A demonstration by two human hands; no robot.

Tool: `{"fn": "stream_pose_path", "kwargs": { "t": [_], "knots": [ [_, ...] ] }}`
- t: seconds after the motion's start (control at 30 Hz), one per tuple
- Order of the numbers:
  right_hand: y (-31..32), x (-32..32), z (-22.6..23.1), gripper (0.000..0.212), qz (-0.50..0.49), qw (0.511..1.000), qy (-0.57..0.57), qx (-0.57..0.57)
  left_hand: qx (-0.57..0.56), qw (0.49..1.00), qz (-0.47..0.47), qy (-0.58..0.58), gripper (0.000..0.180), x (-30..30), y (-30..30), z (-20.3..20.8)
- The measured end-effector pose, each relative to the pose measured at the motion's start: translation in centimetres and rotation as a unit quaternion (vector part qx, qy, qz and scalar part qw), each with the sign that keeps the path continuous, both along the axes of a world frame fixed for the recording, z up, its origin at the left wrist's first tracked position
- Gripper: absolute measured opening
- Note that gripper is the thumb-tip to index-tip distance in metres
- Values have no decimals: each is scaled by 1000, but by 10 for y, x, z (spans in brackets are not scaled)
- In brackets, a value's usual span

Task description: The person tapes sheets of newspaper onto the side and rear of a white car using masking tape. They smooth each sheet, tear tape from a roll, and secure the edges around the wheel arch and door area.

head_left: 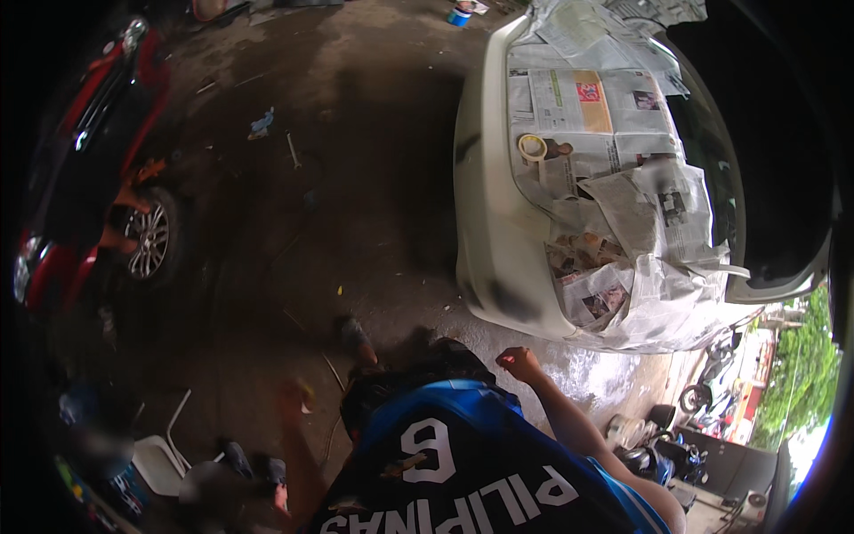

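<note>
My right hand (519, 362) is held out beside my body, near the lower corner of a white car (485, 222). Its fingers are curled in, and whatever they may hold is hidden. On the other side, my left hand (294, 396) hangs low over the dark floor, dim and smeared. A small pale yellowish spot shows by its fingers, too blurred to name. Sheets of newspaper (636, 209) cover the car's panel and part of its glass. A yellow-rimmed roll of tape (532, 149) lies on the paper. Neither hand touches the car.
A red car (107, 107) stands at the left, with a person's arms near its wheel (151, 236). A wrench (293, 150) and a blue scrap (261, 124) lie on the floor. A white chair (158, 465) is at lower left; motorcycles (663, 458) stand at lower right.
</note>
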State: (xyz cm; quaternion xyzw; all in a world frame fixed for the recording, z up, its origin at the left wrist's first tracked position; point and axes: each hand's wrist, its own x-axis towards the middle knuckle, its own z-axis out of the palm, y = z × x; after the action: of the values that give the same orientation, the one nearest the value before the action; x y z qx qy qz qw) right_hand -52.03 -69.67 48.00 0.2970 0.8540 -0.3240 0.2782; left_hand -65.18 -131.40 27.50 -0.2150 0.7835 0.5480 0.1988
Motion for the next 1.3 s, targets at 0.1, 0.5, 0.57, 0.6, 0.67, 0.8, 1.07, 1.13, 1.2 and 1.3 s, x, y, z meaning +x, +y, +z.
{"fn": "stream_pose_path", "kwargs": {
  "t": [0.1,0.5,0.57,0.6,0.67,0.8,1.07,1.13,1.2,1.3],
  "knots": [
    [-19,-21,13,23,-76,997,16,15,-52,973,-218,58,22,9,4,-10],
    [-17,-210,-35,31,-91,909,341,222,-44,960,-11,-277,15,-132,-64,43],
    [24,-267,-45,32,-106,892,372,234,-62,965,-12,-256,16,-182,-61,46],
    [49,-301,-49,32,-116,882,387,242,-64,968,-17,-243,16,-209,-55,50],
    [107,-371,-54,33,-167,885,326,286,-89,971,-38,-216,19,-267,-31,59],
    [209,-482,-66,41,-219,863,157,427,-132,979,-93,-128,23,-358,42,92],
    [245,-529,-94,54,-241,861,-2,448,-17,980,-175,-92,23,-537,177,97],
    [243,-529,-93,52,-269,849,-12,455,65,975,-123,-175,21,-591,201,84],
    [243,-527,-92,48,-304,835,-12,459,99,954,-76,-273,16,-639,218,76],
    [248,-523,-97,38,-343,822,-21,455,-40,940,-224,-254,14,-721,240,59]
  ]
}}
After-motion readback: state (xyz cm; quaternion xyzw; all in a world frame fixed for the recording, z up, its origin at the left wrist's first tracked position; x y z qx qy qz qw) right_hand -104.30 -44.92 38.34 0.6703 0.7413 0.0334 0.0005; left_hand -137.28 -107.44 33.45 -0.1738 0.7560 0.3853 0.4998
